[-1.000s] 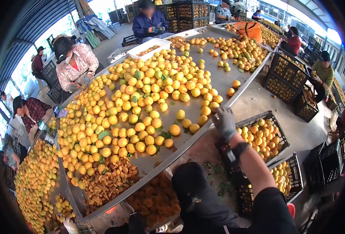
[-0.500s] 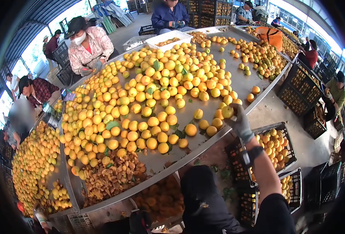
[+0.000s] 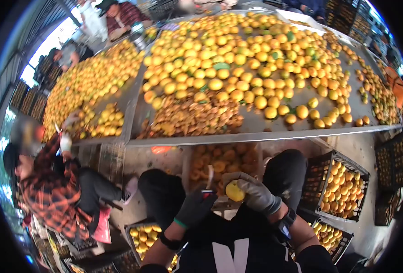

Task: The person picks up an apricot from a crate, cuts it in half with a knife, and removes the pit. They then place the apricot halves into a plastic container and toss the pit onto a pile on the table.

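Note:
My right hand, in a grey work glove, is closed around a round yellow, apricot-like fruit above my lap. My left hand, in a dark glove, is closed on the handle of a small knife, its pale blade pointing up toward the table. Knife and fruit are close together but appear apart. Beyond my hands, between my knees, a bin holds orange fruit pieces.
A metal sorting table bears many yellow fruits and a heap of brown fruit pieces. Black crates of fruit stand at my right. A person in a plaid shirt sits at my left; others sit across the table.
My right hand has come back from the table edge to my lap with a yellow fruit in it. The view has turned left and down, and my left hand with the knife now shows.

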{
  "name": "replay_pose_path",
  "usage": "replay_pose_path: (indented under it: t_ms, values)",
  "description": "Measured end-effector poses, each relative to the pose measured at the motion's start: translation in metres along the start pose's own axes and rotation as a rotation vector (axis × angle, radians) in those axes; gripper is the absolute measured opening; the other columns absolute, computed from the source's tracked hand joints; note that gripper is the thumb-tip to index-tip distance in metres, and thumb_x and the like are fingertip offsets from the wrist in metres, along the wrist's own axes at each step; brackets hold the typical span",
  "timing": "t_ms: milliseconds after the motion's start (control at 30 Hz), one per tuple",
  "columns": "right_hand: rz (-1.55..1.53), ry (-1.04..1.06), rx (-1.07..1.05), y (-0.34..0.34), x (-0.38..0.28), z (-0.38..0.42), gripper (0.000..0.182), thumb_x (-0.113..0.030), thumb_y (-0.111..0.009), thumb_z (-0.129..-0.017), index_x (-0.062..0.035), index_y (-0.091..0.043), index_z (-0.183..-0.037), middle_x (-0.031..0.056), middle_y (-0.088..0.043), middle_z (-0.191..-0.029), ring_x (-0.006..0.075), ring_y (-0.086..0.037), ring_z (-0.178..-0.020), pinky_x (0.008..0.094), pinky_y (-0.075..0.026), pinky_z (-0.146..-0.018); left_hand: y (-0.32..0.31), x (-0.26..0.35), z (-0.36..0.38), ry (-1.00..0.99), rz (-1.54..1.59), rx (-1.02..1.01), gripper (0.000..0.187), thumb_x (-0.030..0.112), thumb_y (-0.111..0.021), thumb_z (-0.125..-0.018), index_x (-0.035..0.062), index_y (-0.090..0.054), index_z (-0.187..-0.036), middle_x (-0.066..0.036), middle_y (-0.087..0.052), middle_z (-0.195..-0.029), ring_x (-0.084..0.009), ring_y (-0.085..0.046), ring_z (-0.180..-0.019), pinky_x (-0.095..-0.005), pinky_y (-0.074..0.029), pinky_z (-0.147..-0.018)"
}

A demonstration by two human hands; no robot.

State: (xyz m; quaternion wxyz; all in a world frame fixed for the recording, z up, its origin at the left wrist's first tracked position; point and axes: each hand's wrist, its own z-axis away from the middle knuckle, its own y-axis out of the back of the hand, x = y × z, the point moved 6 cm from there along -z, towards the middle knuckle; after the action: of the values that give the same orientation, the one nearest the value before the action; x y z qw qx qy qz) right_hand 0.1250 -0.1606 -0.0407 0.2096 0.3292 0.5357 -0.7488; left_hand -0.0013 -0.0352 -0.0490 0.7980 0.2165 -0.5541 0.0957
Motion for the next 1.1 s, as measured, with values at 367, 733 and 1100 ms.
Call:
replay_pose_path:
  t_ms: [367, 733, 1100]
  values:
    - [0.455, 0.240, -0.071, -0.021, 0.010, 0.005, 0.016, -0.011, -0.065, -0.085, -0.0045, -0.064, -0.099, 0.0031, -0.060, -0.104, 0.0125, -0.054, -0.098, 0.0289, -0.042, -0.090, -0.010, 0.042, 0.034, -0.423, -0.343, -0.019, 0.036, 0.024, -0.061, -0.084, 0.0039, -0.052, -0.113, -0.020, -0.061, -0.085, -0.0286, -0.063, -0.068, -0.0368, -0.048, -0.056]
    - [0.319, -0.095, 0.065, -0.019, 0.021, 0.013, 0.036, -0.015, -0.069, -0.083, -0.0043, -0.056, -0.115, 0.0041, -0.055, -0.116, 0.0123, -0.054, -0.102, 0.0262, -0.044, -0.093, -0.015, 0.029, 0.024, -0.331, -0.591, 0.022, 0.039, 0.029, -0.067, -0.080, 0.0064, -0.055, -0.109, -0.021, -0.059, -0.081, -0.0338, -0.061, -0.067, -0.0390, -0.049, -0.057]
    - [0.187, 0.174, 0.003, -0.032, 0.004, 0.015, 0.052, -0.001, -0.073, -0.074, -0.0066, -0.050, -0.120, 0.0055, -0.051, -0.119, 0.0166, -0.046, -0.114, 0.0298, -0.038, -0.100, -0.022, -0.001, 0.029, 0.230, 0.846, -0.375, 0.022, 0.018, -0.059, -0.089, 0.0056, -0.053, -0.106, -0.002, -0.055, -0.073, -0.0106, -0.050, -0.056, -0.0258, -0.043, -0.053]
